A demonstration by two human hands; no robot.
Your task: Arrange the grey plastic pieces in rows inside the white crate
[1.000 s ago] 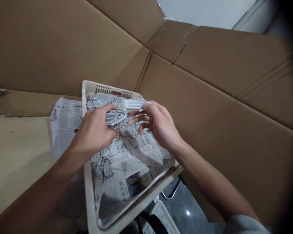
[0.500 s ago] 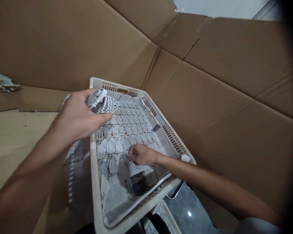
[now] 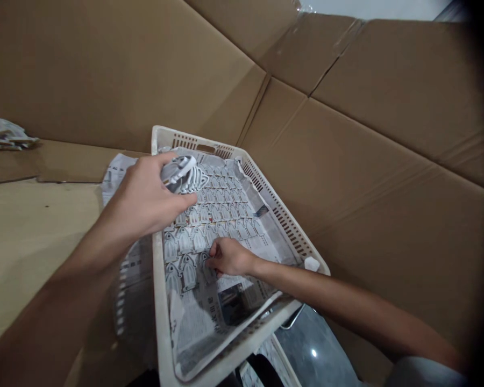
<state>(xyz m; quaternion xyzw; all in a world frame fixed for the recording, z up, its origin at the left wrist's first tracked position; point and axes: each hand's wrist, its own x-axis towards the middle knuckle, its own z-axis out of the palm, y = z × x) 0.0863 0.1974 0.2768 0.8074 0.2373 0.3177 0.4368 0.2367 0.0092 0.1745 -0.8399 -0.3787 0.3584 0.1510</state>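
Observation:
My left hand [image 3: 153, 196] is closed around a stack of small white rocket-shaped pieces [image 3: 185, 174], held above the left side of a cream plastic basket [image 3: 158, 279]. Newspaper [image 3: 197, 322] lines the basket, and several rows of the same pieces lie flat on it. Down in the basket, my right hand [image 3: 229, 257] pinches one rocket-shaped piece [image 3: 205, 267] at the near end of a row. That piece is at the newspaper, to the right of another flat piece [image 3: 188, 272]. My fingertips partly cover it.
Cardboard walls [image 3: 367, 140] rise behind and to the right of the basket. A pile of white pieces [image 3: 6, 134] lies at the far left, beyond a pale board [image 3: 36, 231]. Below the basket, a second tray [image 3: 284, 357] stands above a grey floor [image 3: 322, 344].
My right hand has brought a piece down onto the newspaper beside the front row. My left hand, still holding the stack, has shifted slightly right and down in view.

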